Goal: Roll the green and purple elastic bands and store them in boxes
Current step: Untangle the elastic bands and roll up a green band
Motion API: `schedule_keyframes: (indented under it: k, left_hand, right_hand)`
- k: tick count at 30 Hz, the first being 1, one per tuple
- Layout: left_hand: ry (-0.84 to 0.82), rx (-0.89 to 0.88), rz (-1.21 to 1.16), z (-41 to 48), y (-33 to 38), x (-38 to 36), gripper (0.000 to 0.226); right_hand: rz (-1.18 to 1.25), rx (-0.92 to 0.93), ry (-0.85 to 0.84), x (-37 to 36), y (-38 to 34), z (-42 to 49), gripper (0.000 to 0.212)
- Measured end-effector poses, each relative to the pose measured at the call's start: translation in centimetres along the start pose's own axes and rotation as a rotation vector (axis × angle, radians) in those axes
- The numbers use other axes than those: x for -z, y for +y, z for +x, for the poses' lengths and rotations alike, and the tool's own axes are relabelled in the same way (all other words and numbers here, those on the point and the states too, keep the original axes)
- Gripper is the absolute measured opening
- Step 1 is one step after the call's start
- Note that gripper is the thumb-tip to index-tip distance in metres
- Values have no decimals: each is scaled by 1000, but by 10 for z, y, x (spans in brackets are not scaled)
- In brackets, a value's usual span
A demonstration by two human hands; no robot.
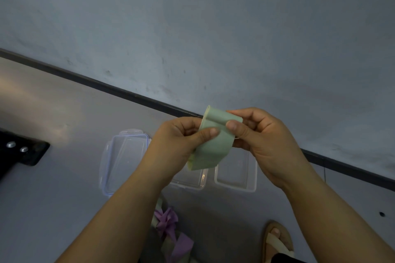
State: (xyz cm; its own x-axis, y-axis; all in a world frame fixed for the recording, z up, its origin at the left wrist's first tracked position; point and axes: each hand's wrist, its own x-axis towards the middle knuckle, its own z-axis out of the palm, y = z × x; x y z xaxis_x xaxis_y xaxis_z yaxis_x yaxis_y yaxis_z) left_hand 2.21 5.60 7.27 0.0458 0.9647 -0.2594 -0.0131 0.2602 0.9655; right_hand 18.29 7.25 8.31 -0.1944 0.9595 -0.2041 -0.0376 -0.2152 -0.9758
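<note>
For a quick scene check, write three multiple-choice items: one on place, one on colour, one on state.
1. Where does the lid lie?
A. left of the boxes
B. right of them
C. on a box

2. What colour is the band in the hands?
A. purple
B. green
C. red

3. How is that band?
A. fully rolled
B. flat
C. rolled at its top end only

Answers: A, it rests on the floor left of both clear boxes; B, pale green between left hand and right hand; C, its tail hangs loose.
</note>
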Motion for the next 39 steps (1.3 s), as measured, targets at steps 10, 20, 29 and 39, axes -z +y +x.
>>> schedule_keyframes:
  k: [10,20,29,39]
  left_hand:
    - [-39,62,-22,-3,0,-7,17]
    - [-212,180,-11,0,1,18,26]
    - [-415,164,129,-1,1,19,40]
    - [-361,21,2,1,1,16,34]
  right_hand:
    - [-154,66,58,-3,4,-1,27]
    - [-461,58,-278,6,-6,-7,67]
    - [-548,82,-410,13,-13,-13,65]
    - [-139,90,-425,25,-15,-9,57]
